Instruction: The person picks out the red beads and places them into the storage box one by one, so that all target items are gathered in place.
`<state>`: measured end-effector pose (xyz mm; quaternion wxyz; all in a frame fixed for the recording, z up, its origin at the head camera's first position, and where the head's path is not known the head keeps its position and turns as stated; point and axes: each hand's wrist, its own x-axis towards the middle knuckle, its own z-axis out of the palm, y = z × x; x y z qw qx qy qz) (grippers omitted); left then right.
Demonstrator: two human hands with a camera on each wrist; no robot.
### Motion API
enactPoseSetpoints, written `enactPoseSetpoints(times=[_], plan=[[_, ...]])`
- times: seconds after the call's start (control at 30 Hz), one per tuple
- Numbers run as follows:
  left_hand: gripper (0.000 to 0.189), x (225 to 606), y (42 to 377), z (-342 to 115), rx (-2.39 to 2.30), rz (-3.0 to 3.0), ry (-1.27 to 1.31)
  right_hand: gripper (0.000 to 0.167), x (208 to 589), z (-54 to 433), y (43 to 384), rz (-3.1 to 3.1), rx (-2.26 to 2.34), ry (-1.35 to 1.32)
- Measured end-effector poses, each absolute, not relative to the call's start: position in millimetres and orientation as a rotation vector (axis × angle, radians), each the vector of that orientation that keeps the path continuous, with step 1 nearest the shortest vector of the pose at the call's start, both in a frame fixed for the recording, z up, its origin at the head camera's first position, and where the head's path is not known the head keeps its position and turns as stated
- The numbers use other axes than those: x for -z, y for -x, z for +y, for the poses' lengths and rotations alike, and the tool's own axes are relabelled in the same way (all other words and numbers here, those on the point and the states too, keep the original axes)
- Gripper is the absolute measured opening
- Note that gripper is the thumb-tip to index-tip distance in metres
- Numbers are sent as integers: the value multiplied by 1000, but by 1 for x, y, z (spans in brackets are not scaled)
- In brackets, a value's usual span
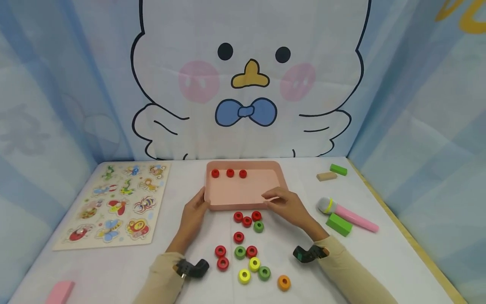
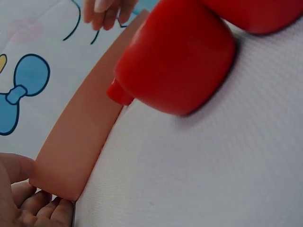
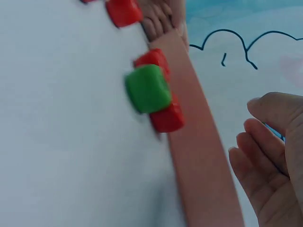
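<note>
A pink tray (image 1: 247,207) lies on the white table with three red beads (image 1: 230,173) in a row along its far left part. My left hand (image 1: 194,213) grips the tray's near left corner; in the left wrist view the thumb is on its wall and the fingers are curled beneath the corner. Over the tray's near right part hovers my right hand (image 1: 286,207), its fingers loosely bent, with nothing seen between them. Just in front of the tray sit more red beads (image 1: 247,222) and a green bead (image 1: 258,226).
Nearer me are scattered red, green, yellow (image 1: 244,276) and orange beads (image 1: 284,283). An insect puzzle board (image 1: 114,202) lies left. On the right are a pink toy microphone (image 1: 353,217), green blocks (image 1: 339,224) and a wooden block (image 1: 326,176). A pink block (image 1: 60,292) is at the lower left.
</note>
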<state>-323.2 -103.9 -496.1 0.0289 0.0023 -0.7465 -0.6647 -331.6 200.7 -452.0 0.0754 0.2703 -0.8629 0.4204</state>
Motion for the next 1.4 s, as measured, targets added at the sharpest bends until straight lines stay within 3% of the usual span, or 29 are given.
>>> enactPoseSetpoints(times=[0.37,1.4], plan=[[57,494,321,-107,2052,-2322,-66,34,490,202,311,-2631,-1361,-898],[57,495,323,-103,2025,-2339,-56,34,497,186,313,-2635,-1293,-867]])
